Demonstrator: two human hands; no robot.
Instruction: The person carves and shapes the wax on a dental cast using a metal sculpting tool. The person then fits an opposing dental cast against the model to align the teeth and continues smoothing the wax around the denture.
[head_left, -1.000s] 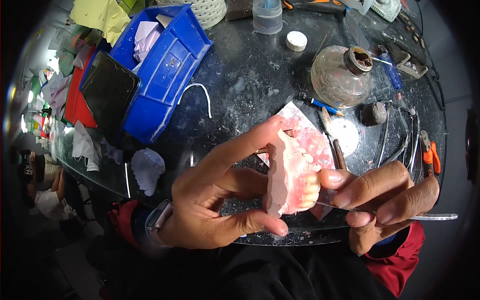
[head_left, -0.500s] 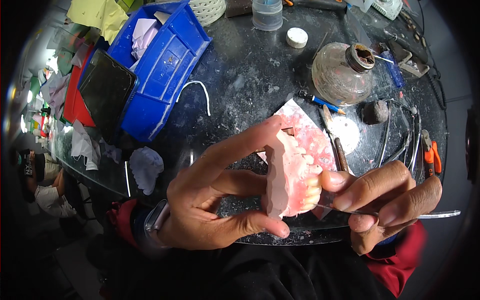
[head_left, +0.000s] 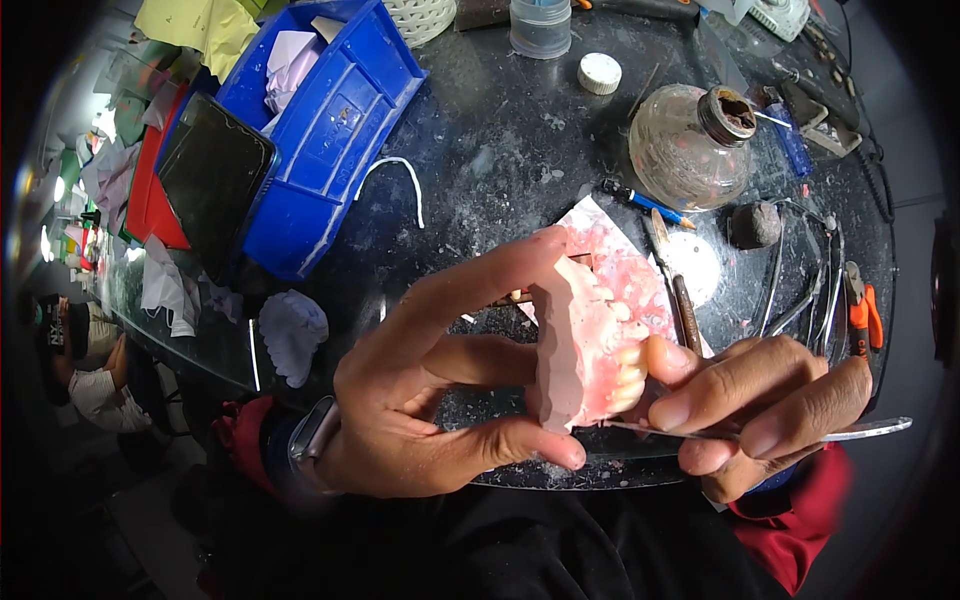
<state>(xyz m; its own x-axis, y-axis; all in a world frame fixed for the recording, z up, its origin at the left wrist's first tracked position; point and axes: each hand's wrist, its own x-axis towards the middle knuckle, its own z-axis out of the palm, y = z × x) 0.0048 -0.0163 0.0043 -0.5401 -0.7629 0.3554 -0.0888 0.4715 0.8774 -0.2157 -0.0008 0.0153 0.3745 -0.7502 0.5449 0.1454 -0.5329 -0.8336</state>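
Between the fingers and thumb of my left hand (head_left: 430, 390) is a pink dental model (head_left: 560, 350), held on its side. Pink wax and a row of yellowish teeth (head_left: 628, 378) face right on it. My right hand (head_left: 770, 410) grips a thin metal dental carving tool (head_left: 868, 430), whose narrow tip meets the lower edge of the model near the wax. The right index fingertip rests by the teeth. Under the model lies a white sheet smeared with pink wax (head_left: 620, 260). A knife with a brown handle (head_left: 686, 312) lies just beyond my right hand.
A blue bin (head_left: 335, 140) with crumpled paper stands at the far left, a dark tablet-like panel (head_left: 215, 185) against it. Across the table stand a glass burner bottle (head_left: 690, 155) and a white cap (head_left: 599, 73). Orange-handled pliers (head_left: 862, 315) lie right; a pale plaster cast (head_left: 293, 337) lies left.
The tool's tip has slid from the teeth down and left to the model's lower edge. My right hand has shifted slightly left with it, and the left hand still holds the model.
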